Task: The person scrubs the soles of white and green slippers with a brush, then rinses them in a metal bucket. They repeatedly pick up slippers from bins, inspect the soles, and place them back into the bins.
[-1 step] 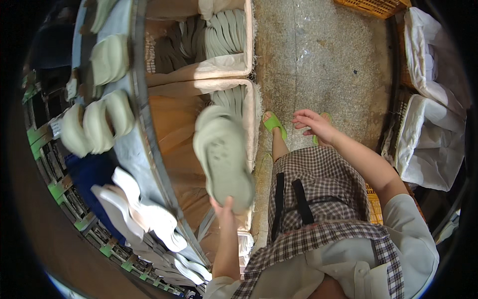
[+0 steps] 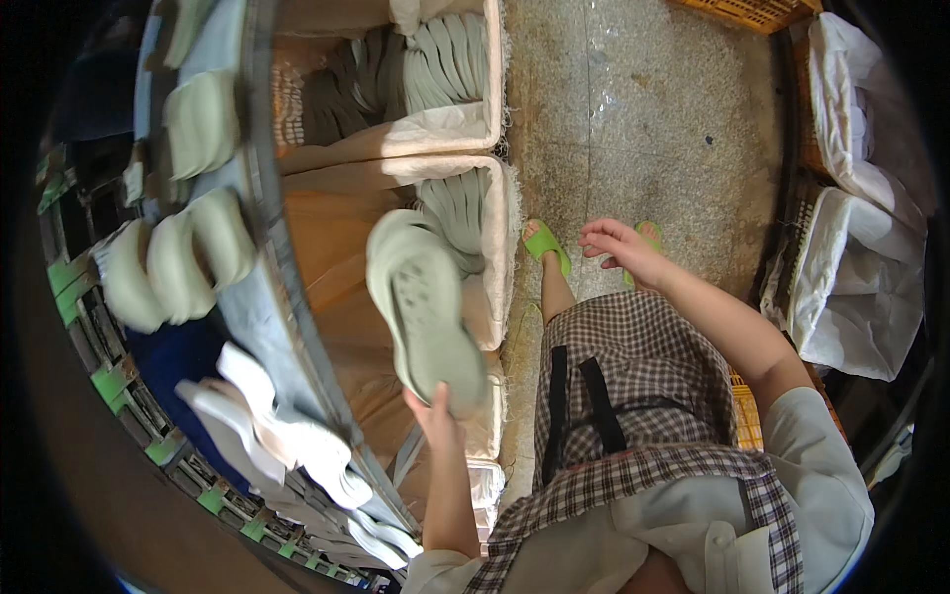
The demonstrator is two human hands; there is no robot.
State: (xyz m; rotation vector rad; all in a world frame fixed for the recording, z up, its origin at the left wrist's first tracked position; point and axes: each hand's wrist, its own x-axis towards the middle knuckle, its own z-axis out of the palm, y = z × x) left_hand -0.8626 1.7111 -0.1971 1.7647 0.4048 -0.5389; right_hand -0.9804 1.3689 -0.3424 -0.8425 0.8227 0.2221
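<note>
My left hand (image 2: 437, 416) grips the heel end of a pale green shoe sole (image 2: 420, 302), thumb on top. The sole has a row of small dark marks near its middle, and a second layer shows along its left edge; I cannot tell whether it is a separate sole. It is held above a cloth-lined bin (image 2: 508, 223), in which more pale green soles (image 2: 458, 218) stand packed. Over the floor in front of my apron, my right hand (image 2: 618, 246) hovers with fingers loosely bent and apart, holding nothing.
At the left runs a grey bench (image 2: 289, 327) bearing stacked pale green soles (image 2: 203, 121) and white soles (image 2: 282, 426). Farther off, another lined bin (image 2: 435, 134) holds green and dark soles. White-lined baskets (image 2: 841, 327) stand at the right, an orange crate (image 2: 742, 12) at the far right.
The shoe sole in my left hand has shifted slightly left, uncovering more of the soles in the bin. My right hand has hardly moved.
</note>
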